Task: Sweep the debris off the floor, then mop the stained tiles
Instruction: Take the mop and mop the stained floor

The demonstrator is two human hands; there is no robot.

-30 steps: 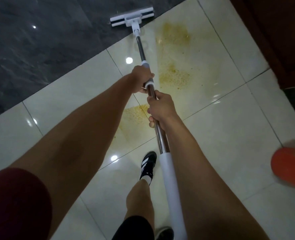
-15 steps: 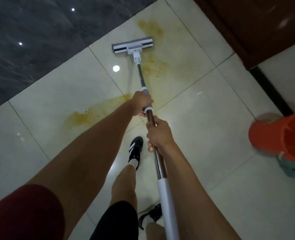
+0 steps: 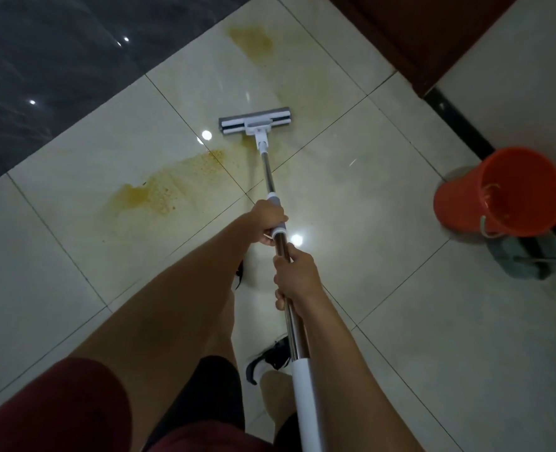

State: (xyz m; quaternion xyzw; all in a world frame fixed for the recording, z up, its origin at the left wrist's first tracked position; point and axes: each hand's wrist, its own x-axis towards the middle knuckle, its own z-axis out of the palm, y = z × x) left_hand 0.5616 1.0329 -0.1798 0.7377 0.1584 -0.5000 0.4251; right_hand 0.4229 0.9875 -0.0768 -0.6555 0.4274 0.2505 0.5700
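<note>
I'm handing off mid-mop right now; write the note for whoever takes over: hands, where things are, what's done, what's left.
Left hand: closed on the grey grip of the steel-and-white mop pole, forward position.
Right hand: closed on the bare steel part, just behind the left.
Flat white-and-grey mop head: on the pale tiles, handle reaching back over a tile joint.
Orange plastic bucket: on the floor, right, by the wall.
Done: no loose debris visible.
Left: long yellow-brown stain left of the head; smaller yellow-brown patch beyond it; faint smear at the head.
</note>
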